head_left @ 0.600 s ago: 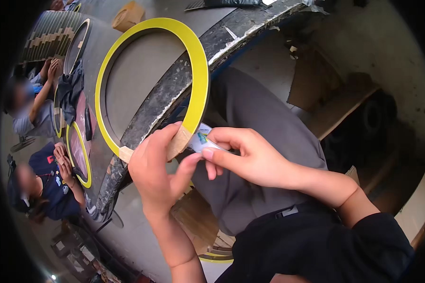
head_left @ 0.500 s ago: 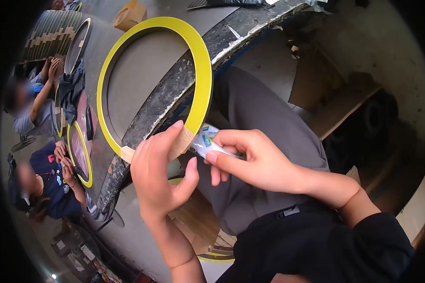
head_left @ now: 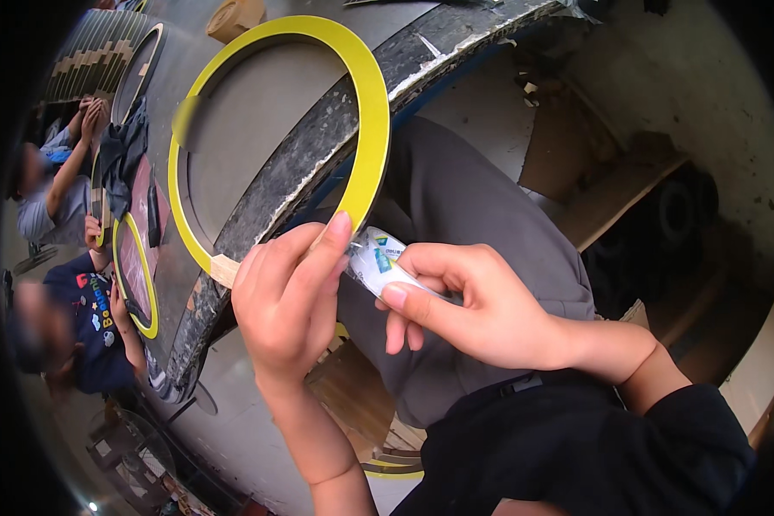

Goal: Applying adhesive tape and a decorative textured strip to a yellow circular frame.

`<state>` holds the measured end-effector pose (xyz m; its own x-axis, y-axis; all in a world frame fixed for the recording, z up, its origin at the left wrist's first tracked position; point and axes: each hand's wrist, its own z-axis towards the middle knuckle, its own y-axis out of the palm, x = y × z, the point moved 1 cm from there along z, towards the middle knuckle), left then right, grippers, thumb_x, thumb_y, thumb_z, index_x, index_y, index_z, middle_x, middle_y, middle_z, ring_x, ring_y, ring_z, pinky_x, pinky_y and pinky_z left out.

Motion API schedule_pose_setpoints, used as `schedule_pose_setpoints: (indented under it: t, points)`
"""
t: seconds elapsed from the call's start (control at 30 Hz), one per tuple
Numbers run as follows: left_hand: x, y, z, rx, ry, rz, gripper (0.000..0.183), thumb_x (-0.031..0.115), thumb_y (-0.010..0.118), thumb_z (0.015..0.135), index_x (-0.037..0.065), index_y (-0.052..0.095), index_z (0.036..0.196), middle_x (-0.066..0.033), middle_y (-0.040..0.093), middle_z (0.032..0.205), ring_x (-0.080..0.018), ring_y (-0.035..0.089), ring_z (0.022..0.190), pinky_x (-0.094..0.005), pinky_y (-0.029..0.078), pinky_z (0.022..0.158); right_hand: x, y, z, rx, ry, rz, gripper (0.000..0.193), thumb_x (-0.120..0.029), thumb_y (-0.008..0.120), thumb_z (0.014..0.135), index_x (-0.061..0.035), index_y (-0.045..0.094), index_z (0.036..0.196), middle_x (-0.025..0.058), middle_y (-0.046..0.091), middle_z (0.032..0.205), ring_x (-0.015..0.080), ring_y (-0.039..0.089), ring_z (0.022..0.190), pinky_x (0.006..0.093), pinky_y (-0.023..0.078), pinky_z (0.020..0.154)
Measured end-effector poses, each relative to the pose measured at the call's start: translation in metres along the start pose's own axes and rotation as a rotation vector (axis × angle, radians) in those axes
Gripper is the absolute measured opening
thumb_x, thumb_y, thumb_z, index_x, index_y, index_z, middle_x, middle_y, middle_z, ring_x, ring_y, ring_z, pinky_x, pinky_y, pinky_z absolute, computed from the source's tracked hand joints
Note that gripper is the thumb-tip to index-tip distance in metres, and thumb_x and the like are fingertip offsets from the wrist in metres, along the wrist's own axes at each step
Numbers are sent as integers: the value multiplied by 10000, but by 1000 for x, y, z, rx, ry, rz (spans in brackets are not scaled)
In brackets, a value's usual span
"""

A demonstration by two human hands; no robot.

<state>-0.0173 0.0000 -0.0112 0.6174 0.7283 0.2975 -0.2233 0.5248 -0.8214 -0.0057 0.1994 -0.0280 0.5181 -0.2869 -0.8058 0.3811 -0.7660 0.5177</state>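
Observation:
A large flat yellow ring (head_left: 371, 112) stands tilted over the table's edge, with a tan strip (head_left: 224, 269) wrapped around its lower left part. My left hand (head_left: 288, 297) is closed on the ring's lower rim, the index fingertip lying on its yellow face. The fingers cover that section of the rim. Just beside it, my right hand (head_left: 482, 301) pinches a small white container (head_left: 372, 267) with blue and green print between thumb and fingers. Its narrow end points at the ring by my left fingertips; whether they touch I cannot tell.
The grey table (head_left: 271, 107) has a worn black edge (head_left: 439, 52). A brown tape roll (head_left: 235, 19) lies on it beyond the ring. Two co-workers sit at the far left near another yellow ring (head_left: 150, 301). Cardboard (head_left: 568, 155) leans at the right, above my knee.
My left thumb and fingers have closed in on the ring's lower rim, covering the tan patch there. The ring has shifted slightly up. The white container has turned a little in my right hand.

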Motion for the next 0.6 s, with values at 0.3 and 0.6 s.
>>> schedule_pose_setpoints:
  t: [0.3,0.6]
  points:
    - [5,-15,2,-26,16,119,433,53,685,733,116,719,1161,-46,675,881,-202,600,647,-339,452,569,-7,16,-5,162,1,-228,167,-145,637,944,-26,623,828,-8,568,629,34,532,606,257,425,538]
    - [25,-14,-5,34,-31,44,481,65,714,729,133,706,1205,-28,665,917,-203,595,644,-330,476,596,5,21,-30,317,4,-181,307,-224,635,984,-31,568,755,0,511,543,54,426,408,218,304,409]
